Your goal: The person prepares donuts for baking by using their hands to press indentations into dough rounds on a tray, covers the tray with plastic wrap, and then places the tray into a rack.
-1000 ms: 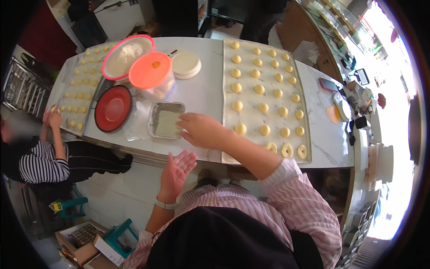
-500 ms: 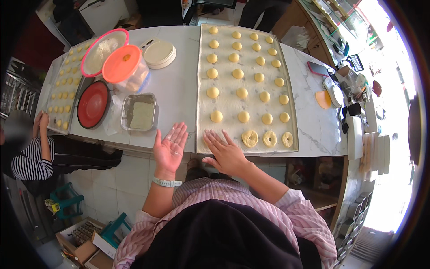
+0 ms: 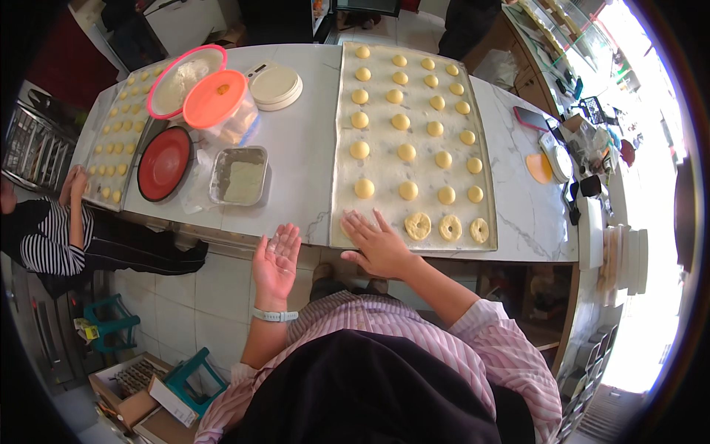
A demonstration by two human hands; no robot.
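My right hand (image 3: 377, 243) lies flat, palm down, on the near left corner of a large lined baking tray (image 3: 342, 174). Whatever is under its fingers is hidden. Just right of it sit three flattened dough rings, the nearest being a dough ring (image 3: 418, 226) with a small hole. Beyond them, rows of round dough balls (image 3: 408, 190) cover the tray. Palm up and empty, my left hand (image 3: 277, 259) hovers before the table's front edge, fingers extended, with white flour on the skin. A square metal tin (image 3: 267, 194) with flour in it stands past that hand.
Left on the table are a red plate (image 3: 164, 164), a tub with an orange lid (image 3: 215, 99), a pink-rimmed bowl (image 3: 157, 111) of flour and a white scale (image 3: 275, 86). Another person's hands (image 3: 74, 185) are at a second dough tray (image 3: 90, 189). A phone (image 3: 529, 118) lies right.
The view has shifted slightly, so the table things sit a little further right. My left hand has lowered a bit towards me. My right hand stays flat at the same tray corner.
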